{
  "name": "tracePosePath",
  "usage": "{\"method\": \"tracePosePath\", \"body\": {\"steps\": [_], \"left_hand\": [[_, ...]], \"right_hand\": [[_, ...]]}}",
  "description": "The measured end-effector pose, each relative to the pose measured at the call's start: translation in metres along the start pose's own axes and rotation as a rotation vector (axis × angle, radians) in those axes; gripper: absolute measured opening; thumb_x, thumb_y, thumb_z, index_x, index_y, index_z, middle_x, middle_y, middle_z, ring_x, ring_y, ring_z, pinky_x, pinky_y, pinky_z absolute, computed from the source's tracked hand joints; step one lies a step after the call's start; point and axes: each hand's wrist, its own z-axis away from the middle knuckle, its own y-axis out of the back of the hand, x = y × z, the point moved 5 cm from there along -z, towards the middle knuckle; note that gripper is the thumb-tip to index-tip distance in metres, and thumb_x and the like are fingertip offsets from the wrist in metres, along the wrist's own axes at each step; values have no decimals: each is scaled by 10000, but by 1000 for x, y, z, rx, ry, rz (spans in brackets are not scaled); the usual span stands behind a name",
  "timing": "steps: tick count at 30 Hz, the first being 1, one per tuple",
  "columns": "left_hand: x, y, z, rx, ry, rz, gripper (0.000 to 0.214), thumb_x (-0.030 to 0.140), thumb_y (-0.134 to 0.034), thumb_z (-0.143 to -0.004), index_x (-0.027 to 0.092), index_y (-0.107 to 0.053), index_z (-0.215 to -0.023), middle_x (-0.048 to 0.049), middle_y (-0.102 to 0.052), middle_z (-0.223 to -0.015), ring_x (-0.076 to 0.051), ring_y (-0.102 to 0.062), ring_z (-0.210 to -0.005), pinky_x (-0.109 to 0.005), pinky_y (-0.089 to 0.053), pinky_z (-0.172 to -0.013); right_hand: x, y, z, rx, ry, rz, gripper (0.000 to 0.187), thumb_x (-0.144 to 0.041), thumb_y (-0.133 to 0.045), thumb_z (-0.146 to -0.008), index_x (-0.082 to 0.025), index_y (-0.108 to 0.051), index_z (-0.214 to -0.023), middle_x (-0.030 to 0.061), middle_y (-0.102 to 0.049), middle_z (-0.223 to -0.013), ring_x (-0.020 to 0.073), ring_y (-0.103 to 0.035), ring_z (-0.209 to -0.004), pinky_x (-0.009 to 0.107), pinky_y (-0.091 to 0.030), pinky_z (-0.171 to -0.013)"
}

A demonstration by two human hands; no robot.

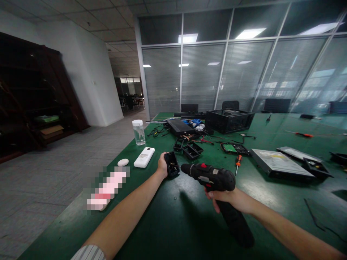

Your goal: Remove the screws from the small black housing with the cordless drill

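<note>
In my right hand (227, 198) is a black cordless drill (211, 177) with red buttons, gripped by its handle. Its chuck points left, close to a small black plastic box (172, 164). My left hand (163, 165) holds that box by its left side, tilted so its inside faces me; small brassy bits that look like screws show in it. Whether the drill's tip touches the box I cannot tell. Just behind lie more black trays (192, 150). To the right of the drill rests an orange-handled screwdriver (238, 162).
Beyond my hands, the green table (162, 224) carries a black computer case (229, 121), tangled cables, and a circuit board (230, 148). Silver drives (280, 164) lie at right. Along the left edge are a water bottle (139, 133), a white device (144, 157) and a blurred pink item (110, 189).
</note>
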Motion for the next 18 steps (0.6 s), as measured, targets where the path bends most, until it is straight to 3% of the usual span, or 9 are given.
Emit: {"method": "tracePosePath", "body": {"steps": [18], "left_hand": [[-1, 2, -3, 24, 5, 20, 338, 487, -491, -752, 163, -587, -770, -33, -565, -568, -214, -594, -519, -360, -495, -541]], "right_hand": [[-3, -2, 0, 15, -16, -21, 320, -424, -608, -775, -146, -551, -923, -13, -589, -573, 158, -577, -523, 290, -423, -559]]}}
